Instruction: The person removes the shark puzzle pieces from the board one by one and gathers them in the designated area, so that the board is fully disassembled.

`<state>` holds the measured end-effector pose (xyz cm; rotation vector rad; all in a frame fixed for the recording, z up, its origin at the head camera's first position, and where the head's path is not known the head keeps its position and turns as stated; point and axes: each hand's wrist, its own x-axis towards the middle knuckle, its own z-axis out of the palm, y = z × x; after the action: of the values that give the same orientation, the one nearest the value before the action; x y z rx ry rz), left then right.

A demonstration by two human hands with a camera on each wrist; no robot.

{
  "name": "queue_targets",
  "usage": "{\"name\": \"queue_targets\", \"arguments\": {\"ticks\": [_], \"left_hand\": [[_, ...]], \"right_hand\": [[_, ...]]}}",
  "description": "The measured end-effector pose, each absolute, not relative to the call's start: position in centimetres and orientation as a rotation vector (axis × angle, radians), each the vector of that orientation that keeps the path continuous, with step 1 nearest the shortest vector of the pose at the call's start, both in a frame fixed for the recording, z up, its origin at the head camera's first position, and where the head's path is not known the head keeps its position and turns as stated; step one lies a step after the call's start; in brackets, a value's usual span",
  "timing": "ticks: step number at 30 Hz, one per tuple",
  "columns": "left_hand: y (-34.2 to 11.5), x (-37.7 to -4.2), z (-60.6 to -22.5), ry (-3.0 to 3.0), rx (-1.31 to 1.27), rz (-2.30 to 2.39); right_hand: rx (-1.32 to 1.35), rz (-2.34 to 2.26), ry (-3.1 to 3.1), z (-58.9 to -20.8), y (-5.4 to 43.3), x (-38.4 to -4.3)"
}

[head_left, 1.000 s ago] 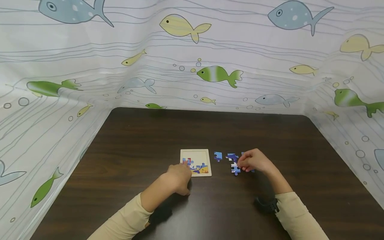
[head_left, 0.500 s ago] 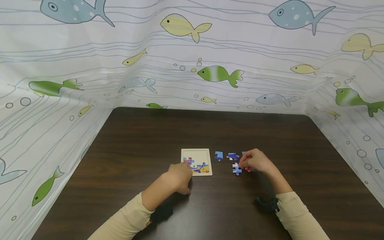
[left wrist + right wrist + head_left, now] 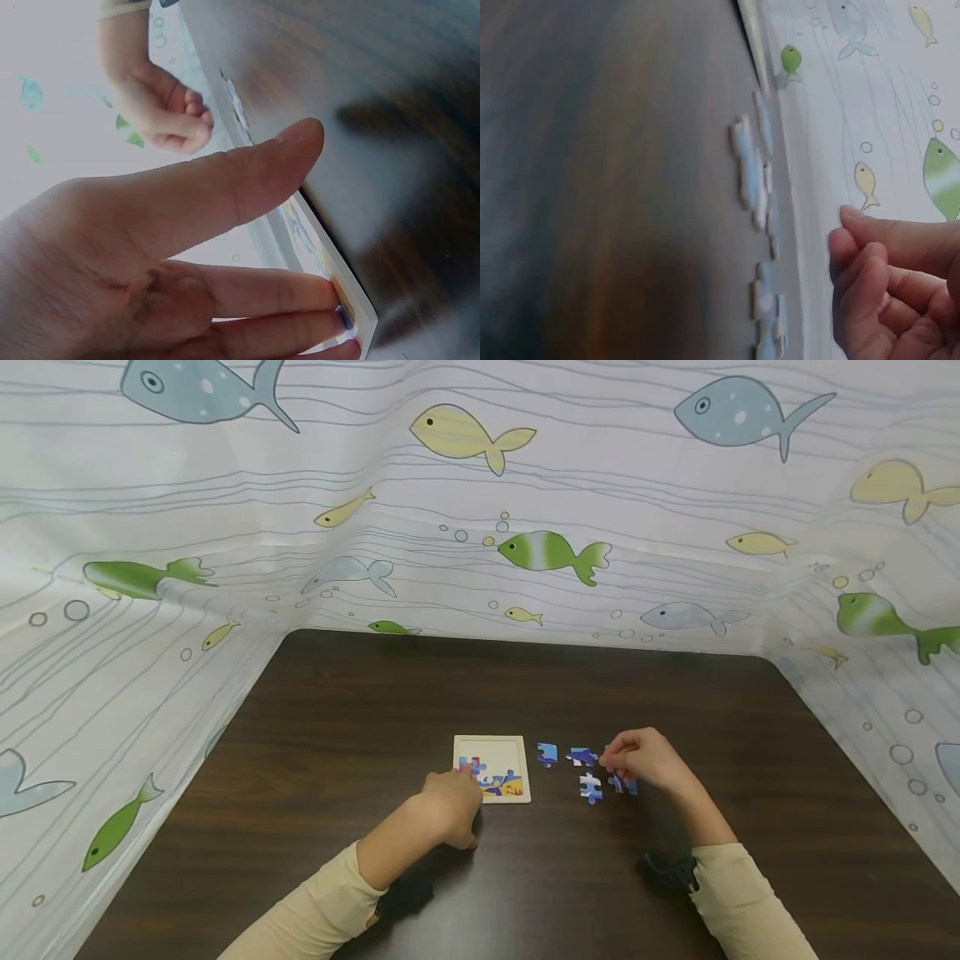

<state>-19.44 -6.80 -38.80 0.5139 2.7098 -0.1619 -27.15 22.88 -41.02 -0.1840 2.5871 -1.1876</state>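
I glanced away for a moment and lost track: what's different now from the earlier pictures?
The right hand has come off the white-and-blue piece, moving slightly up in the head view and baring more of the neighbouring piece. No piece shows in its fingers. The left hand stayed on the puzzle tray.

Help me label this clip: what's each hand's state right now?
Left hand: open, straight fingers on the pale, square, wooden-looking puzzle tray.
Right hand: closed, fingers curled near flat blue-and-white jigsaw pieces; nothing visible in its grip.
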Motion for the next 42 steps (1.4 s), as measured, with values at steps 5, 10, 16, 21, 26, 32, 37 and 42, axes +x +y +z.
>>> {"name": "queue_targets", "arguments": {"ticks": [5, 10, 16, 21, 26, 32, 37, 42], "left_hand": [[-6.8, -19.4, -38.8, 2.703, 0.511, -0.174], [-6.9, -19.1, -38.7, 2.689, 0.511, -0.153], [-6.9, -18.7, -38.6, 2.694, 0.533, -0.141], [-6.7, -18.3, -38.4, 2.707, 0.566, -0.110], [-6.3, -17.9, -38.4, 2.685, 0.610, -0.080], [-6.1, -17.8, -38.4, 2.678, 0.621, -0.085], [-6.0, -17.9, -38.4, 2.676, 0.603, -0.125], [-6.1, -18.0, -38.1, 2.680, 0.599, -0.155]], "right_hand": [[-0.206, -1.272, 2.577, -41.0, 21.7, -27.4], [-0.271, -1.302, 2.561, -41.1, 19.4, -27.6], [-0.348, -1.318, 2.530, -40.9, 16.0, -28.0], [-0.418, -1.317, 2.470, -40.9, 13.2, -28.3], [-0.478, -1.256, 2.408, -41.2, 10.9, -28.5], [-0.519, -1.125, 2.358, -41.9, 9.0, -28.5], [-0.513, -1.082, 2.341, -42.3, 8.4, -28.6], [-0.525, -1.058, 2.349, -42.1, 8.1, -28.9]]}}
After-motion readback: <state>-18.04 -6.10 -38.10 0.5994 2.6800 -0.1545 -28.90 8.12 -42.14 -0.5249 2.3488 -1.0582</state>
